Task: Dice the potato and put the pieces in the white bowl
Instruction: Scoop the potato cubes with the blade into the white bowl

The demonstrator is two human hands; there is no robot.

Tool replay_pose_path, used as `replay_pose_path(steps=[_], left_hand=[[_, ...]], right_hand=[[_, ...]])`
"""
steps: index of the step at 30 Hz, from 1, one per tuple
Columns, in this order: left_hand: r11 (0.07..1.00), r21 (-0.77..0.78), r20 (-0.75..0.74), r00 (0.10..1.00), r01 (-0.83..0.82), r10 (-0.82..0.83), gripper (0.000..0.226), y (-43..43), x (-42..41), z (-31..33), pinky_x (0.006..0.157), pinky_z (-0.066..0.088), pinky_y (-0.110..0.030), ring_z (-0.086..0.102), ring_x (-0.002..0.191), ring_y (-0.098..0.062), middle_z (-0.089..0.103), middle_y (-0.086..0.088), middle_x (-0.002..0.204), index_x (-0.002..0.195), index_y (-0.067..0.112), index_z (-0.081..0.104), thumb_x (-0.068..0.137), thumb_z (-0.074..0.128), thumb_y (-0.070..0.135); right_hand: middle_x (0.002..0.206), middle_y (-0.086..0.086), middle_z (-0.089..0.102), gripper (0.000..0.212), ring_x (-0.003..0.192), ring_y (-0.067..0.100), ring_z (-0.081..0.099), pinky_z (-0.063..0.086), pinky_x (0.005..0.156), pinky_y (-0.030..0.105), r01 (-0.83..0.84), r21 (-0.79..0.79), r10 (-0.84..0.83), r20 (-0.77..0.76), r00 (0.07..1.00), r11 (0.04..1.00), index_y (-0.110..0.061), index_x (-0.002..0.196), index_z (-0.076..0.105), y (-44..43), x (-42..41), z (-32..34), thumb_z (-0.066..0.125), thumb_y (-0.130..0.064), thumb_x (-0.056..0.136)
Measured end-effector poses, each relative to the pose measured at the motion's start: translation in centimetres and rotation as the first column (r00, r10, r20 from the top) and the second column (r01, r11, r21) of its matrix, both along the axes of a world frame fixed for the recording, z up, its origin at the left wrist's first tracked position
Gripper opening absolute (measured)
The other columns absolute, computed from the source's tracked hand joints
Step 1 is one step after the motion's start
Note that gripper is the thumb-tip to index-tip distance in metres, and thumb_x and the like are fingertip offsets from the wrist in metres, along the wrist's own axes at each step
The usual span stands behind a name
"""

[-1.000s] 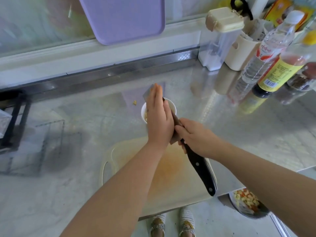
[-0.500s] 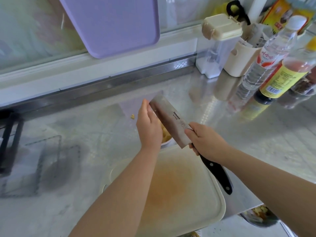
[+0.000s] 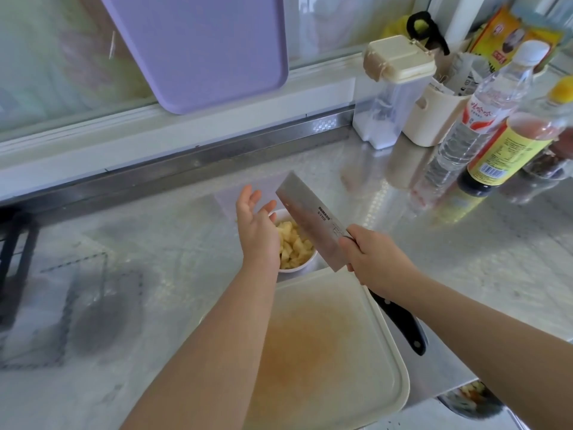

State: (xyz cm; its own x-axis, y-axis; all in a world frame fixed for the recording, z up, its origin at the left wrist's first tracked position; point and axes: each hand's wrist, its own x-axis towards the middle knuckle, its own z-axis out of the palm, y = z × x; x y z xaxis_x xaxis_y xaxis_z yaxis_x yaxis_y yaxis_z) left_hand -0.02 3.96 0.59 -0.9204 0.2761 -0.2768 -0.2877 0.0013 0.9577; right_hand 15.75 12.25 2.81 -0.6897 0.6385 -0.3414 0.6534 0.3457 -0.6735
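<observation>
The potato dice are pale yellow and uneven, heaped in the white bowl. The small, round bowl stands upright on the counter, just beyond the far edge of my cutting board, its left side behind my left hand.

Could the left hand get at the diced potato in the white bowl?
Probably yes: the open left hand is beside the small white bowl, whose diced yellow potato pieces lie uncovered. The steel cleaver held by the right hand crowds only the bowl's right side.
</observation>
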Motion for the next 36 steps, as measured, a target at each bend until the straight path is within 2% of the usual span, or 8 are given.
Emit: replay_pose_path(steps=[4,8,11,14,19,23,27,36], left_hand=[[0.95,-0.263,-0.209,0.951,0.171,-0.229,0.063,-0.3,0.3,-0.9,0.104,0.043,-0.022,0.052,0.119,0.002,0.052,0.011,0.135,0.123,0.041,0.054,0.094,0.033,-0.011],[0.96,-0.22,-0.248,0.941,0.175,-0.229,0.04,-0.5,0.4,-0.8,0.103,0.043,-0.021,0.052,0.119,0.006,0.056,0.015,0.13,0.127,0.035,0.055,0.097,0.051,0.01],[0.985,-0.009,-0.1,0.98,0.171,-0.171,0.02,-0.6,0.0,-0.4,0.098,0.047,-0.025,0.061,0.112,0.0,0.065,0.015,0.116,0.114,0.027,0.063,0.103,0.046,0.028],[0.972,0.228,0.154,0.983,0.059,-0.096,0.037,-0.8,-0.8,0.2,0.097,0.05,-0.03,0.069,0.106,-0.015,0.071,-0.005,0.108,0.105,0.01,0.065,0.107,0.034,0.031],[0.932,0.296,0.348,0.932,-0.209,0.099,0.025,-3.0,-4.6,0.2,0.077,0.057,-0.029,0.067,0.082,-0.018,0.066,-0.007,0.087,0.098,0.007,0.063,0.104,0.043,0.02],[0.98,-0.195,0.064,0.998,0.028,-0.016,0.02,-5.8,-9.1,-2.9,0.08,0.057,-0.033,0.063,0.08,-0.016,0.064,-0.005,0.092,0.112,0.009,0.065,0.096,0.054,0.007],[0.6,-0.777,-0.189,0.839,0.19,-0.511,0.04,-6.5,-11.5,-4.7,0.103,0.045,-0.035,0.061,0.113,-0.026,0.064,-0.009,0.126,0.129,0.012,0.061,0.089,0.063,0.014],[0.256,-0.964,-0.201,0.439,0.069,-0.876,0.018,-3.8,-11.7,-5.5,0.085,0.048,-0.036,0.057,0.105,-0.027,0.056,-0.005,0.113,0.108,0.022,0.068,0.093,0.059,0.019]], right_hand=[[0.084,0.023,0.066,0.029,0.058,0.024,0.048,0.044,0.056,0.04,0.029,0.035,-0.029,-0.006,1.0,0.999,-0.001,0.089,0.05,0.5,0.1,0.2,0.04,-0.025,0.103],[0.081,0.018,0.065,0.028,0.059,0.028,0.053,0.052,0.059,0.045,0.055,0.036,-0.055,-0.018,0.998,0.998,-0.004,0.087,0.05,0.8,0.1,0.4,0.04,-0.025,0.103],[0.08,0.017,0.066,0.028,0.059,0.024,0.052,0.051,0.058,0.043,0.053,0.041,-0.052,-0.009,0.999,0.998,-0.006,0.086,0.05,0.7,0.0,0.4,0.04,-0.026,0.103],[0.081,0.016,0.066,0.028,0.058,0.023,0.052,0.048,0.056,0.041,0.051,0.037,-0.05,-0.017,0.999,0.998,-0.007,0.086,0.051,0.6,-0.3,0.5,0.039,-0.026,0.103],[0.083,0.019,0.066,0.027,0.058,0.022,0.05,0.05,0.057,0.047,0.033,0.026,-0.031,-0.071,0.997,0.999,-0.006,0.09,0.052,0.4,-1.1,0.9,0.042,-0.028,0.101],[0.084,0.02,0.066,0.027,0.057,0.021,0.049,0.048,0.056,0.044,0.006,0.04,-0.004,-0.065,0.998,0.999,-0.004,0.091,0.052,0.1,-2.7,1.2,0.042,-0.026,0.101],[0.085,0.021,0.068,0.028,0.058,0.028,0.055,0.051,0.059,0.043,0.017,0.026,-0.016,-0.062,0.998,1.0,-0.003,0.09,0.053,0.2,-4.9,0.9,0.043,-0.027,0.101],[0.08,0.018,0.067,0.027,0.057,0.024,0.054,0.044,0.055,0.034,0.01,0.037,-0.008,-0.057,0.998,0.999,-0.006,0.087,0.053,0.3,-7.0,-0.3,0.044,-0.027,0.101]])
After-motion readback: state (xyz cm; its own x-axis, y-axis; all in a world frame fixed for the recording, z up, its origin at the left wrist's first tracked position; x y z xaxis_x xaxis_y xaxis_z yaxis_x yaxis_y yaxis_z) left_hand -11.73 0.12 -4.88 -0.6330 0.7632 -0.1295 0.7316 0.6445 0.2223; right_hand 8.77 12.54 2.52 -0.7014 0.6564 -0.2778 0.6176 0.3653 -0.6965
